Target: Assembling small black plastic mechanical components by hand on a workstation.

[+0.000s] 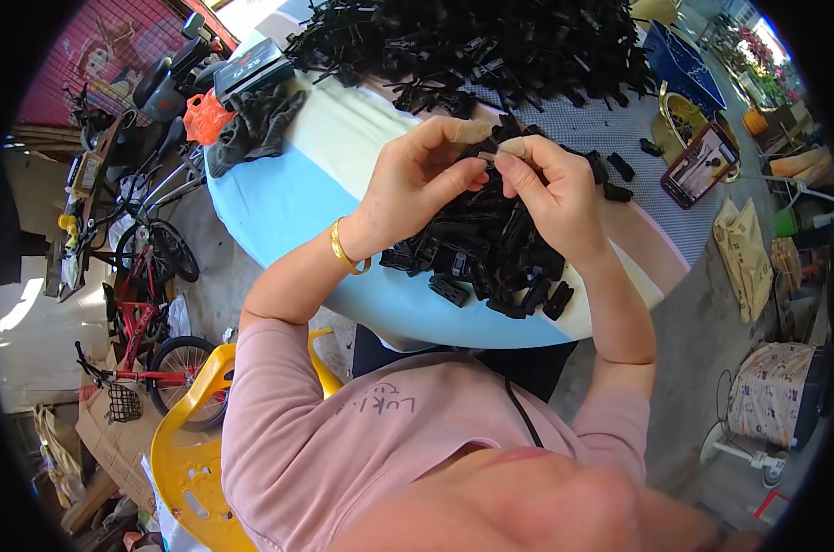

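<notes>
Head view: fingers of both hands (490, 175) pinch one black clip (487, 153) above two heaps.

Black clips (490, 248) on a blue-and-cream table (288, 198) (gold bangle (346, 250), pink shirt (343, 442)).

The round table (297, 198) fills the middle of the frame. A small pile of clips (490, 253) lies on it in the center. A big heap of clips (490, 41) lies at the top edge. The left hand (417, 179) and the right hand (550, 193) meet above the small pile. A phone (700, 164) lies at the upper right. A cloth (256, 124) lies on the table at the upper left. Bikes (150, 304) stand at the left. A chair (191, 442) sits at the lower left.
</notes>
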Demonstrator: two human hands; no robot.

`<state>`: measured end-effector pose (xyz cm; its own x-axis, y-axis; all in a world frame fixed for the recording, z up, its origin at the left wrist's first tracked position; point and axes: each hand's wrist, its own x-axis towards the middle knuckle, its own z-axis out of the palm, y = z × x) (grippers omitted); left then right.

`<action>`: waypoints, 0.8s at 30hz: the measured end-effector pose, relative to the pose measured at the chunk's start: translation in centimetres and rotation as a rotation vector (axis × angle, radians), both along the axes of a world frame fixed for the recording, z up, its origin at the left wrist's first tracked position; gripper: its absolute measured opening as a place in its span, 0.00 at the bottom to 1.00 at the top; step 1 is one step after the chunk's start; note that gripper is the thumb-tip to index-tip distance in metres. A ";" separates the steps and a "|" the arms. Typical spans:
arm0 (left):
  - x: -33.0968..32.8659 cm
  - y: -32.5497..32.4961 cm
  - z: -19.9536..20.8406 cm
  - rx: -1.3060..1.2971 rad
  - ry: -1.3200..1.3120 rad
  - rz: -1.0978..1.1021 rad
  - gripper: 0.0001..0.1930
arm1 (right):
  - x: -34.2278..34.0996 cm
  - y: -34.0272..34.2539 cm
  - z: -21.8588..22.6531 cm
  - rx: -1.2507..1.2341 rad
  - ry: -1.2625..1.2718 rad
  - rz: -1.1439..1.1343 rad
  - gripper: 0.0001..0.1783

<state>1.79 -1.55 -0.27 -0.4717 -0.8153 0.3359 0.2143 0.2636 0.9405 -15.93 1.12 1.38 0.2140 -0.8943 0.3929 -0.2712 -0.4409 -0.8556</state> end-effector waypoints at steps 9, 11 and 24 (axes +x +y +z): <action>-0.3 0.1 -0.6 -0.080 0.025 0.107 0.12 | 0.3 0.4 0.2 0.021 0.031 -0.004 0.06; -0.1 -0.3 -0.6 -0.374 -0.193 0.242 0.11 | 0.2 0.2 -0.2 0.064 0.008 0.002 0.06; -0.5 -0.6 0.9 -0.551 -0.274 0.333 0.22 | -2.2 -1.9 0.0 -0.031 -0.016 -0.084 0.09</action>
